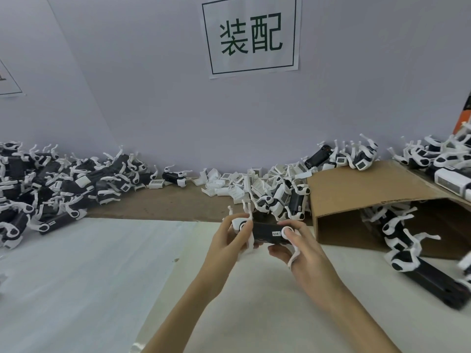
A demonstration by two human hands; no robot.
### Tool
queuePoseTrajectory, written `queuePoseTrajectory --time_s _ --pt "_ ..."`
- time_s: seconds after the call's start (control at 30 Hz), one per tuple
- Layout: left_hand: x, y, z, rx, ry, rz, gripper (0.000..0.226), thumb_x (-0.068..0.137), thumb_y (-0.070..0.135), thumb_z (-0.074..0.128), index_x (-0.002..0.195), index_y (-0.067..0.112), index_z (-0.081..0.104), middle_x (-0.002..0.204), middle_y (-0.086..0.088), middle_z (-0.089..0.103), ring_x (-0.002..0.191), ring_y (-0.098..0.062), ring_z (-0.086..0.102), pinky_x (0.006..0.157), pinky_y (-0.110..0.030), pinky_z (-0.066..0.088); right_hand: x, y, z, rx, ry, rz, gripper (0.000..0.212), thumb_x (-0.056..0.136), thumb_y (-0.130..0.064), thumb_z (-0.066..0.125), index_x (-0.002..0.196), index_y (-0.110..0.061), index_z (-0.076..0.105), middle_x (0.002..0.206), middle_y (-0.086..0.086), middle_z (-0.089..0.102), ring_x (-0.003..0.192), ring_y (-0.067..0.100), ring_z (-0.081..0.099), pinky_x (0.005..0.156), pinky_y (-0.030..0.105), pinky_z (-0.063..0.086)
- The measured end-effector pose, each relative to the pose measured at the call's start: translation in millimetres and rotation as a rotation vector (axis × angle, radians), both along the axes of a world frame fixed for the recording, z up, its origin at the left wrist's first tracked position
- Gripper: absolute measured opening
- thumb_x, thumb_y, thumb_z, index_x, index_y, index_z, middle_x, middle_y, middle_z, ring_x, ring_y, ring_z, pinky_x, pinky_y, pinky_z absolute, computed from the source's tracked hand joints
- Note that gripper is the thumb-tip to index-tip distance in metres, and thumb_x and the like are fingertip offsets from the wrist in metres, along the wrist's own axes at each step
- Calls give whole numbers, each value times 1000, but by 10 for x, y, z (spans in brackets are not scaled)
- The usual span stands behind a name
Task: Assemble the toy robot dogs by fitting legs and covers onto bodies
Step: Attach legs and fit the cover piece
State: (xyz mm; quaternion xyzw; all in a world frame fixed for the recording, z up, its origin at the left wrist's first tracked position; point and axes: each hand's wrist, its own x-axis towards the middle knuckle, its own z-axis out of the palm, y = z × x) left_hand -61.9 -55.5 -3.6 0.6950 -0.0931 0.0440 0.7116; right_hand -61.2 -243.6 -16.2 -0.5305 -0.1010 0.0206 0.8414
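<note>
Black oblong body [267, 233] with curved white legs [293, 253], gripped by both hands.

A black toy dog body [267, 233] is held level above the counter [76, 276], gripped at one end by the left hand [229, 238] and at the other by the right hand [303, 250]. White legs are already fitted at the left end [246, 212], sticking upward, and another white leg [293, 256] is pinched at the right end, curving down past the fingers. A small white label is seen on the body's side. Loads more half-built dogs are piled on the left [51, 184], loose white covers [237, 184] are heaped at the back, and further dogs are spilled from a cardboard box [369, 189] on the right.
</note>
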Motion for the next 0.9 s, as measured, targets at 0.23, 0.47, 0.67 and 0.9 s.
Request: queuePoseTrajectory --time_s 0.23,0.47,0.67,0.9 --pt "14 226 22 50 -94 -89 39 101 37 66 140 33 61 133 -1 74 121 -29 71 102 -48 53 -45 -20 -57 -364 -32 70 67 84 -46 76 146 -45 51 123 5 72 115 21 69 108 43 50" --pt "-6 65 55 -281 -53 279 76 93 79 44 87 11 76 91 -21 77 93 -54 69 61 -36 52 -192 160 -155 -964 -433 -73 70 88 -21 76 139 -52 40 137 -38 45 132 -10 42 115 25 34" --pt "-80 128 137 -384 -308 127 92 108 62 25 56 -5 61 58 -30 60 62 -42 62 74 -40 52 -253 389 -283 -1093 -674 -222 71 86 -27 79 137 -41 32 149 -22 28 140 2 32 115 29 40" --pt "-123 59 182 -176 -327 -19 72 109 52 21 97 3 73 103 -23 75 100 -36 67 88 -37 50 -213 359 -275 -914 -614 -438 44 88 -42 77 127 -39 57 144 -12 40 131 6 46 106 16 40"
